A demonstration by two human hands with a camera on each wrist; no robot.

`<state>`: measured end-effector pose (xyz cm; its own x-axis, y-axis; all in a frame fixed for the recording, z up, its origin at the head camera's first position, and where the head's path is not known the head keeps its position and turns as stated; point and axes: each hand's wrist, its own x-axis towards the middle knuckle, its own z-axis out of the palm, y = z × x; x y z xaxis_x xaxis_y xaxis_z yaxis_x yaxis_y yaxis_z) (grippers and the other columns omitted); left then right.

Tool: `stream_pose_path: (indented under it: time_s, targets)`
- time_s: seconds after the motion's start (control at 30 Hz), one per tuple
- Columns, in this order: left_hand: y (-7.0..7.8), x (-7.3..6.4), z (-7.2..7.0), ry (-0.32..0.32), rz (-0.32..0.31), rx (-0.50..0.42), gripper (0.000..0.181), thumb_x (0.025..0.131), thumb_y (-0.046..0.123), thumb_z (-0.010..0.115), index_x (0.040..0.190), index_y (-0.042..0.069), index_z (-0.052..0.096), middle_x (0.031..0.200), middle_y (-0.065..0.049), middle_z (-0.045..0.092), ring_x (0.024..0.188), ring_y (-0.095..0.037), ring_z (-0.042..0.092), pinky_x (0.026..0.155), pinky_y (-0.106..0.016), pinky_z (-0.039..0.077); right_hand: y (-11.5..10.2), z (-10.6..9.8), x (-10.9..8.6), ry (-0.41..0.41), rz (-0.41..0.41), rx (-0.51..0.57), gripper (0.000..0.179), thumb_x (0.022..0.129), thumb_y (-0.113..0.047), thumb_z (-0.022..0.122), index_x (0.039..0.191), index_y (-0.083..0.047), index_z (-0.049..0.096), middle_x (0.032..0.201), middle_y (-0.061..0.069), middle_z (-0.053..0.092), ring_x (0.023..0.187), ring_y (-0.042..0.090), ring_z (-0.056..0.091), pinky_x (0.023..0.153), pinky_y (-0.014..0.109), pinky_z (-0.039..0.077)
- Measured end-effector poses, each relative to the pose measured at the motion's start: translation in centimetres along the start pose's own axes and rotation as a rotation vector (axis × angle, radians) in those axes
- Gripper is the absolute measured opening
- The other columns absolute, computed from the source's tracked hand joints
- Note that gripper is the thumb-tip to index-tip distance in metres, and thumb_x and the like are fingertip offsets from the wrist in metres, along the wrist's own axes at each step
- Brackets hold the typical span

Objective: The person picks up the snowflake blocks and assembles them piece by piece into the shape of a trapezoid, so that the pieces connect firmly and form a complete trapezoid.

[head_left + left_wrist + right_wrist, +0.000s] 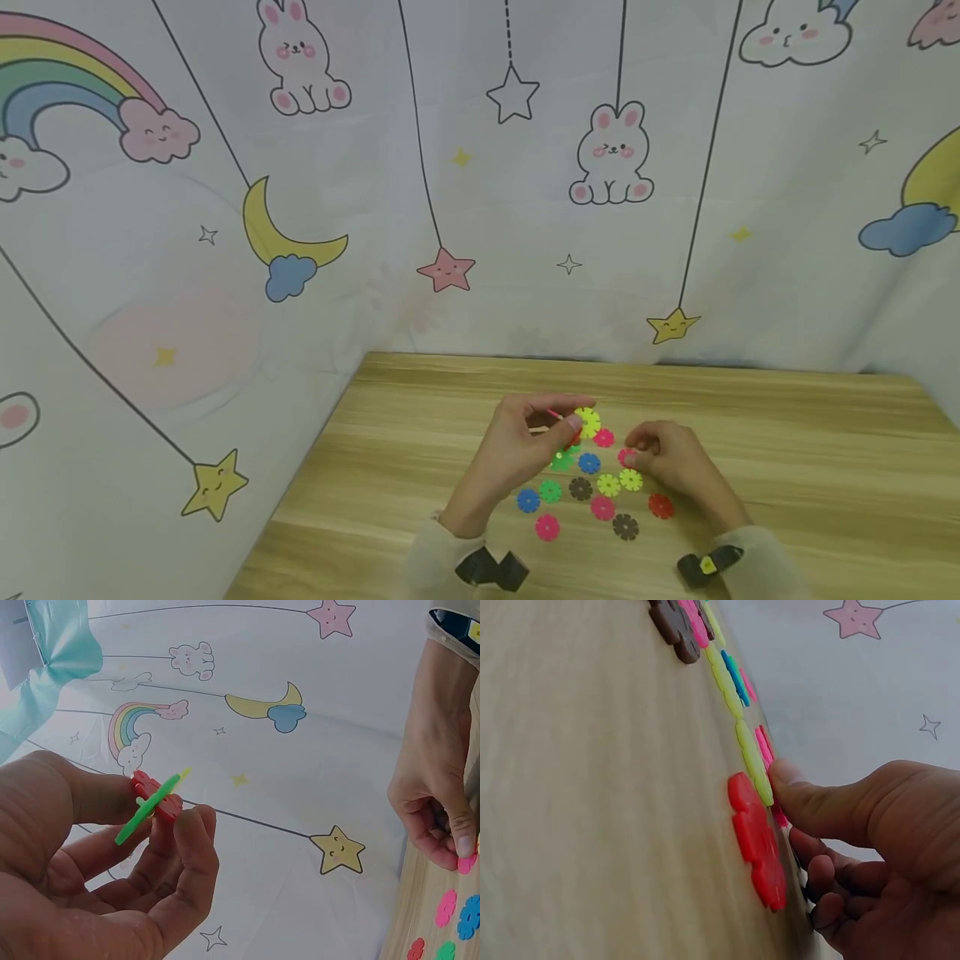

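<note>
Left hand [517, 442] pinches joined discs [589, 420] above the middle blue disc [589, 463], right hand [671, 457] pinches a pink disc [625, 456] right of it, near the counter [825, 467]; light edge grips should leave notches uncovered.

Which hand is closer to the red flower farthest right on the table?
Right. The right hand is just beyond the red flower, pinching a pink flower; the left hand is farther off to the left, holding up joined flowers.
</note>
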<state>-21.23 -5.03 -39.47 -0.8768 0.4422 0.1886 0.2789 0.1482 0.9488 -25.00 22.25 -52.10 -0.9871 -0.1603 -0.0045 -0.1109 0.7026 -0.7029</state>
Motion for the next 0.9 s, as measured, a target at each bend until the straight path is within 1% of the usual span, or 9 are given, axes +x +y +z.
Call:
stream_pose_path:
  time_s: [0.1,0.23,0.33,0.43,0.53,0.6,0.73,0.83,0.9]
  targets:
    - [0.0,0.0,0.0,-0.001,0.0,0.004,0.027,0.104,0.008,0.069,0.128,0.014,0.08,0.116,-0.012,0.081,0.083,-0.004,0.072,0.069,-0.02,0.058,-0.2,0.1,-0.1,0.0,0.002,-0.018,0.015,0.092,-0.02,0.086,0.099,-0.01,0.077,0.088,0.001,0.068,0.079,0.015,0.054,0.067,0.026,0.043]
    - [0.0,0.0,0.1,-0.001,0.001,0.005,0.027,0.103,0.009,0.069,0.128,0.013,0.08,0.115,-0.012,0.081,0.083,-0.004,0.072,0.068,-0.019,0.057,-0.2,0.0,-0.1,0.004,0.002,-0.005,0.014,0.091,-0.017,0.085,0.097,-0.01,0.075,0.089,0.001,0.069,0.08,0.015,0.056,0.069,0.027,0.045]
    - [0.0,0.0,0.1,0.001,-0.002,0.007,0.026,0.103,0.009,0.069,0.126,0.015,0.08,0.114,-0.011,0.081,0.083,-0.005,0.072,0.069,-0.02,0.058,0.2,-0.2,-0.1,0.008,-0.012,0.051,0.015,0.091,-0.014,0.085,0.098,-0.008,0.073,0.09,0.002,0.071,0.082,0.015,0.06,0.071,0.026,0.05]
    - [0.1,0.0,0.2,0.009,-0.005,0.013,0.025,0.103,0.011,0.07,0.125,0.017,0.081,0.112,-0.01,0.081,0.083,-0.008,0.073,0.068,-0.02,0.057,0.4,-0.6,-0.2,0.013,0.003,0.13,0.013,0.093,-0.011,0.082,0.103,-0.008,0.074,0.089,0.003,0.073,0.083,0.016,0.064,0.073,0.025,0.053]
    - [0.1,-0.1,0.2,0.018,-0.01,0.013,0.024,0.103,0.011,0.07,0.123,0.018,0.082,0.111,-0.009,0.081,0.083,-0.01,0.072,0.066,-0.02,0.057,-0.2,-1.3,-0.4,0.037,0.051,0.196,0.01,0.098,-0.013,0.078,0.108,-0.01,0.078,0.093,0.003,0.076,0.086,0.017,0.065,0.074,0.025,0.053]
    - [0.0,-0.1,0.2,0.022,-0.013,0.01,0.023,0.103,0.011,0.07,0.122,0.017,0.082,0.111,-0.01,0.081,0.081,-0.009,0.072,0.066,-0.019,0.056,-0.8,-1.9,-0.7,0.062,0.058,0.239,0.011,0.1,-0.016,0.077,0.109,-0.009,0.08,0.098,0.005,0.079,0.087,0.018,0.066,0.073,0.026,0.054]
    - [0.0,0.0,0.2,0.02,-0.018,0.004,0.023,0.103,0.01,0.07,0.122,0.017,0.082,0.111,-0.01,0.081,0.08,-0.004,0.07,0.066,-0.019,0.056,-2.0,-3.0,-1.1,0.118,0.024,0.309,0.013,0.1,-0.017,0.077,0.107,-0.006,0.081,0.103,0.009,0.082,0.086,0.016,0.07,0.071,0.026,0.057]
    - [0.0,0.0,0.2,0.014,-0.01,0.01,0.023,0.104,0.01,0.07,0.123,0.015,0.082,0.112,-0.01,0.081,0.081,-0.003,0.071,0.067,-0.018,0.056,-2.8,-3.5,-1.3,0.135,-0.01,0.358,0.014,0.1,-0.016,0.077,0.107,-0.004,0.08,0.105,0.01,0.083,0.087,0.009,0.072,0.076,0.023,0.059]
    - [0.0,0.1,0.3,0.008,-0.004,0.012,0.023,0.104,0.011,0.07,0.123,0.014,0.082,0.112,-0.01,0.082,0.081,-0.002,0.071,0.067,-0.018,0.056,-3.4,-3.8,-1.5,0.139,-0.028,0.384,0.014,0.1,-0.015,0.077,0.107,-0.003,0.079,0.104,0.008,0.083,0.088,0.006,0.072,0.08,0.021,0.06]
